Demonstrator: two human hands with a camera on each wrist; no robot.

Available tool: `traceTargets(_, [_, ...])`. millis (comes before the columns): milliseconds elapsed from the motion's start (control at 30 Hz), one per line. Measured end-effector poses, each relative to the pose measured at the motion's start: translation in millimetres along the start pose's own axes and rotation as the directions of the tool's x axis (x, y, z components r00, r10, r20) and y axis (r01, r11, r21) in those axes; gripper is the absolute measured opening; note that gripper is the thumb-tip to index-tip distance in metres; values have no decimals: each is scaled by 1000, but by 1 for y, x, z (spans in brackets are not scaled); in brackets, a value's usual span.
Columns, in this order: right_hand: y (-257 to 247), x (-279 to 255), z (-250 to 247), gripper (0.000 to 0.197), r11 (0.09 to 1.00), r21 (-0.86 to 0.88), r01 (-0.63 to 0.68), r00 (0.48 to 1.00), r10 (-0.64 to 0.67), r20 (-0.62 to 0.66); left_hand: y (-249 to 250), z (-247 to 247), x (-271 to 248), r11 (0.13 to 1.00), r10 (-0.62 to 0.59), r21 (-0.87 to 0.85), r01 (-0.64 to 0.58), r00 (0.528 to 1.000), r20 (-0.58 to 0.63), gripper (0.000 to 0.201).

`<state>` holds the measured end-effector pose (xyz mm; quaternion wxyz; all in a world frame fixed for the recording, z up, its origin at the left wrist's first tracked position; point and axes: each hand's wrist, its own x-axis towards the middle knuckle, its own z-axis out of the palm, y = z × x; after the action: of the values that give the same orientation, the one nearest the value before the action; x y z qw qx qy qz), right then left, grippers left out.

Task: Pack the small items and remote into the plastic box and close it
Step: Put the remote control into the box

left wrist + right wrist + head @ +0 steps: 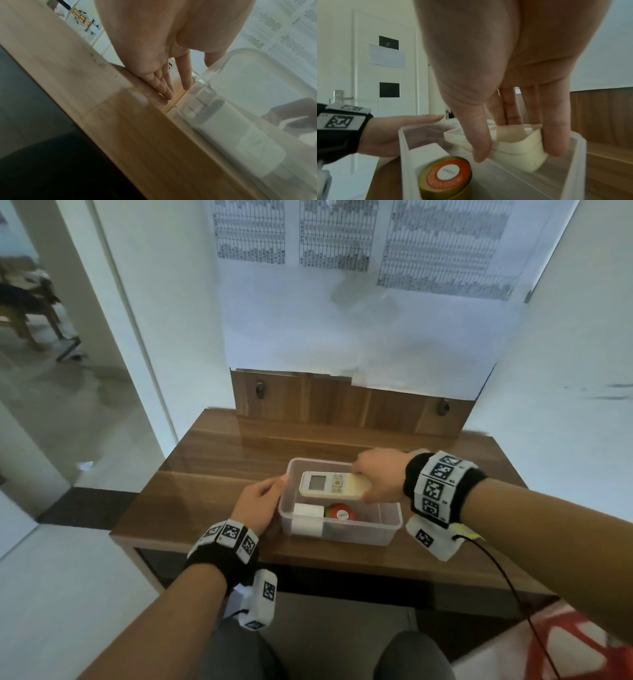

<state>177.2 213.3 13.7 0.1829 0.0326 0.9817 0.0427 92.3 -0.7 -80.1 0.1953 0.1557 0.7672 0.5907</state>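
A clear plastic box (359,534) stands open on the wooden table (212,474). My right hand (376,477) grips the cream remote (329,485) by its end, thumb on one side and fingers on the other, holding it tilted inside the box (576,148). Under the remote (518,146) lie a white block (307,518) and a small round tin with an orange lid (340,512). My left hand (258,501) rests flat against the box's left wall with straight fingers (164,86). The tin (447,174) shows close up in the right wrist view.
The table backs onto a wooden panel (342,405) and a paper-covered wall. A white door (385,67) lies to the left. My knees (411,655) sit under the table's front edge. A red and white object (565,645) lies at lower right. No lid is in view.
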Motion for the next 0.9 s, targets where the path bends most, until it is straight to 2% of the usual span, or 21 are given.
traceTargets(100, [-8,11,4,39,1000,9,23,1000,-23,-15,-1,1,0,1000,-9,-7,9,1000,-23,30])
traceTargets(233, [-12,19,9,46,999,26,40,999,-40,19,-3,1,2,1000,0,-3,0,999,-39,30])
traceTargets(367, [-11,21,11,49,998,57,34,999,-36,36,-3,0,2,1000,1,-10,-1,1000,-13,25])
traceTargets(633, [-3,15,24,55,990,143,6,997,-16,72,-2,-1,0,1000,-7,-6,7,1000,14,31])
traceTargets(733, [5,4,16,57,976,217,31,999,-37,22,-1,-2,-1,1000,-8,5,8,1000,6,32])
traceTargets(800, [16,-12,5,52,938,343,55,998,-42,-43,-1,-1,-1,1000,-13,2,13,1000,2,29])
traceTargets(900, [47,-39,-8,38,860,506,61,984,34,-176,2,0,-3,1000,-14,14,14,1000,-1,23])
